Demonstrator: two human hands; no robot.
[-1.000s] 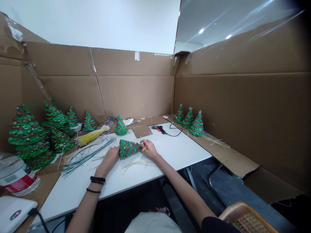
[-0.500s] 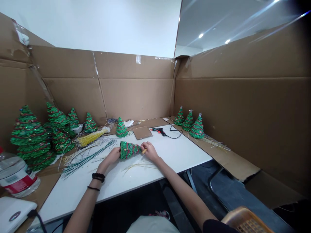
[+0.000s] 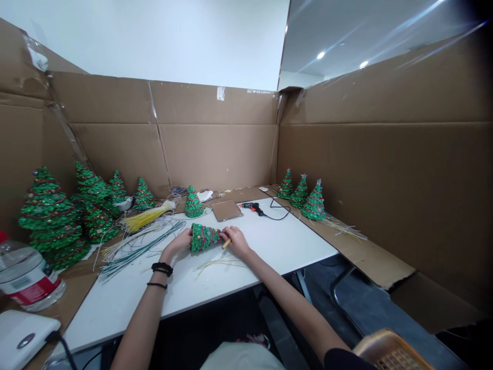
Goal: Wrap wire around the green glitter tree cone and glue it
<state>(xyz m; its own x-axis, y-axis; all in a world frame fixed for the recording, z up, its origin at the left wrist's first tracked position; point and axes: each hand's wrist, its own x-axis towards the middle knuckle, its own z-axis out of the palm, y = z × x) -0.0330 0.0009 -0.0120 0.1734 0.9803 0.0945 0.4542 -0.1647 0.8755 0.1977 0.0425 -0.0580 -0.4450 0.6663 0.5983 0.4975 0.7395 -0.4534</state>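
A small green Christmas tree [image 3: 204, 238] with red garland lies on its side above the white table, its tip toward the right. My left hand [image 3: 180, 242] grips it by the wide base; some fingers are hidden behind or inside it. At the narrow tip is my right hand [image 3: 238, 240], fingers closed, with a short tan wooden stick [image 3: 226, 244] sticking out below them. Whether the stick is the handle of a tool cannot be made out. Thin pale straws [image 3: 219, 263] lie on the table just below the tree.
A glue gun [image 3: 253, 207] with a black cord and a cardboard square [image 3: 227, 210] lie beyond my hands. Yellow strands [image 3: 144, 220] and green wires [image 3: 142, 249] spread at left. Finished-looking trees [image 3: 50, 221] stand left, others [image 3: 314, 201] right. A bottle [image 3: 31, 280] stands front left.
My right hand has shifted slightly at the tree's tip, and the wooden stick now tilts more downward. My left forearm has moved a little to the right.
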